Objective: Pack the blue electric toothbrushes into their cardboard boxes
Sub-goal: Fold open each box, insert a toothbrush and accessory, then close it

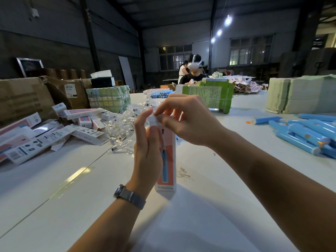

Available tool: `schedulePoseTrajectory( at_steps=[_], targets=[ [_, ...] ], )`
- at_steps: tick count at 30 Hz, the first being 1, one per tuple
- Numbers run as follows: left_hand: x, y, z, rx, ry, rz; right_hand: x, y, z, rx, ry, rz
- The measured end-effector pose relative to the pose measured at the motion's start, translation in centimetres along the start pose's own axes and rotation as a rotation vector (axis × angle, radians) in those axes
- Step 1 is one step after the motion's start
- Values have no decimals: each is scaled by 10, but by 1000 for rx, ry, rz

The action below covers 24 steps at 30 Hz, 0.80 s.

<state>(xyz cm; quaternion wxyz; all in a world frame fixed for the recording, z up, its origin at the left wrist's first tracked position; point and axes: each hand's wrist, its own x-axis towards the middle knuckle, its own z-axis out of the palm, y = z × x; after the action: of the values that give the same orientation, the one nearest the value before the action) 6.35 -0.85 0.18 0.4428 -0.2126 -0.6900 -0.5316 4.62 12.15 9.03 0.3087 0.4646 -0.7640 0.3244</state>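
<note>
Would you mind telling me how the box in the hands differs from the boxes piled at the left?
The held box stands upright on the table, while the piled boxes lie flat and jumbled. The left hand and right hand work at its top flap; the piled ones lie untouched, some with open flaps. Both share white-and-pink printing.

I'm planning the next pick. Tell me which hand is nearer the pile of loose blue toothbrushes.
Right. The right hand pinches the top flap of the upright box, on the side facing the pile of blue toothbrushes. The left hand holds the box's far side.
</note>
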Motion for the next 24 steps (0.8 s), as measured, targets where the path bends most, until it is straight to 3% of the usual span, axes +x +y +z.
schedulePoseTrajectory(
  at_steps=[7, 13, 24],
  targets=[
    [-2, 0, -1, -9, 3, 0, 0, -1, -4, 67, -41, 61],
    [0, 1, -1, -47, -27, -10, 1, -4, -4, -48, 14, 48],
    [-1, 7, -1, -39, -35, 16, 7, 0, -18, 192, -217, 187]
  ],
)
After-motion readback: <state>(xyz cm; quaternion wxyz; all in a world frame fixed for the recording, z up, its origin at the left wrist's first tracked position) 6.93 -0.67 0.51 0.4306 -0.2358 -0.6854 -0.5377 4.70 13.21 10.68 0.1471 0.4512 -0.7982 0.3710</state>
